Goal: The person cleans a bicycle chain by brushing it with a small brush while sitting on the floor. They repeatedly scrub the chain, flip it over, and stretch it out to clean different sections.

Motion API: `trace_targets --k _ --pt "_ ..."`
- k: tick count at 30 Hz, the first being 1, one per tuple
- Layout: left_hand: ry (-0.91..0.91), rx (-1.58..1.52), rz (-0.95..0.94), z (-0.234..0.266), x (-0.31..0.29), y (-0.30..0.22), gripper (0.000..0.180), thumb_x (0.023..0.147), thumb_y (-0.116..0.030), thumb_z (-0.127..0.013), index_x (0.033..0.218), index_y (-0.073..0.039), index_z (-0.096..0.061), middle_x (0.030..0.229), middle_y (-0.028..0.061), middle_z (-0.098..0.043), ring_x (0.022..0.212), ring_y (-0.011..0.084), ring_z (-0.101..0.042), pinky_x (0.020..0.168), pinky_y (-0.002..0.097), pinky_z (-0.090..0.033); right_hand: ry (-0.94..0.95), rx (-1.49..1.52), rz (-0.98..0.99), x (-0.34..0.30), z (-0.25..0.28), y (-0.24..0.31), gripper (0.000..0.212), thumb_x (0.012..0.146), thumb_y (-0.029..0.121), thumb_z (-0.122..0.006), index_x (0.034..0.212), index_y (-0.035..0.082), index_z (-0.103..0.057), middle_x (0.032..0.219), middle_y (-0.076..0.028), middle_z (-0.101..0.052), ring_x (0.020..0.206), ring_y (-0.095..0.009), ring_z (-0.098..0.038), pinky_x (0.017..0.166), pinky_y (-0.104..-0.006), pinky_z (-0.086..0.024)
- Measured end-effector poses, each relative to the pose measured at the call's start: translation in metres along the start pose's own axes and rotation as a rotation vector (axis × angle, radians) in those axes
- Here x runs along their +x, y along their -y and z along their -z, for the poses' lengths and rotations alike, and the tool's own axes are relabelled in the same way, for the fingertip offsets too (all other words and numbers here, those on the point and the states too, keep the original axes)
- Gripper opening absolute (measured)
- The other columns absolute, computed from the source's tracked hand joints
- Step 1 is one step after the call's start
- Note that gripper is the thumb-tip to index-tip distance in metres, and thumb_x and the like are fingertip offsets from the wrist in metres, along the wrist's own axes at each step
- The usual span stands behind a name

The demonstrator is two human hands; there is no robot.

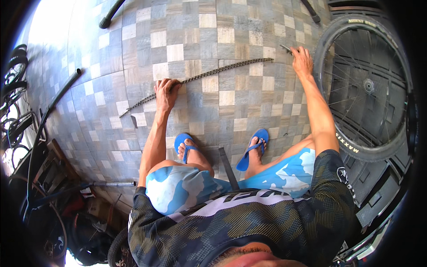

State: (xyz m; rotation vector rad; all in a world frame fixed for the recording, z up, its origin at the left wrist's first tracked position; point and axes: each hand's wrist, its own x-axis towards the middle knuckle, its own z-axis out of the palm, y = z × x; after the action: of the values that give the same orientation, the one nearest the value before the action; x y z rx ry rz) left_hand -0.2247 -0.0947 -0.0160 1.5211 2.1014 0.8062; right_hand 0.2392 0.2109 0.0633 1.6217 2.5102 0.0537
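Observation:
A bicycle chain lies stretched across the tiled floor in front of me, running from near left to far right. My left hand is closed on it, left of its middle, with the fingers curled over the links. Farther right, beyond the chain's far end, my right hand is low over the floor. Its fingers are closed round a small, slim metal piece that sticks out to the left. Most of that piece is hidden in the hand, so its kind does not show.
A bicycle wheel with its tyre stands at the right against black panels. Black tubes lie at the far left, the far right and the left. Bike parts crowd the lower left. My blue-sandalled feet flank a dark strap.

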Motion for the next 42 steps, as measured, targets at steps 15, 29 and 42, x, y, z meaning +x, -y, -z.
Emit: trace_targets --k 15,29,42 --pt "0.065 0.022 0.004 0.004 0.004 -0.005 0.016 0.09 -0.02 -0.073 0.106 -0.016 -0.077 0.105 0.0043 -0.069 0.105 0.0289 -0.058 0.093 0.0443 -0.041 0.043 0.361 -0.185 -0.018 -0.031 0.023 0.038 0.105 0.046 -0.052 0.122 0.018 -0.072 0.115 -0.014 -0.063 0.111 -0.028 -0.06 0.097 -0.0447 -0.051" --pt "0.036 0.074 -0.009 0.006 -0.002 0.006 0.02 0.09 -0.022 -0.074 0.108 -0.016 -0.077 0.107 0.0041 -0.071 0.104 0.0295 -0.06 0.092 0.0434 -0.043 0.342 0.956 -0.344 -0.031 -0.009 0.1 0.049 0.1 0.06 -0.061 0.116 0.016 -0.073 0.111 -0.012 -0.067 0.113 -0.029 -0.063 0.1 -0.0466 -0.052" --pt "0.036 0.066 -0.004 0.01 -0.001 0.005 0.019 0.092 -0.022 -0.073 0.109 -0.015 -0.076 0.105 0.0037 -0.069 0.103 0.029 -0.059 0.092 0.0432 -0.041 0.208 0.732 0.071 -0.036 -0.016 0.187 0.053 0.1 0.063 -0.057 0.115 0.015 -0.074 0.118 -0.015 -0.068 0.119 -0.031 -0.061 0.111 -0.0529 -0.043"
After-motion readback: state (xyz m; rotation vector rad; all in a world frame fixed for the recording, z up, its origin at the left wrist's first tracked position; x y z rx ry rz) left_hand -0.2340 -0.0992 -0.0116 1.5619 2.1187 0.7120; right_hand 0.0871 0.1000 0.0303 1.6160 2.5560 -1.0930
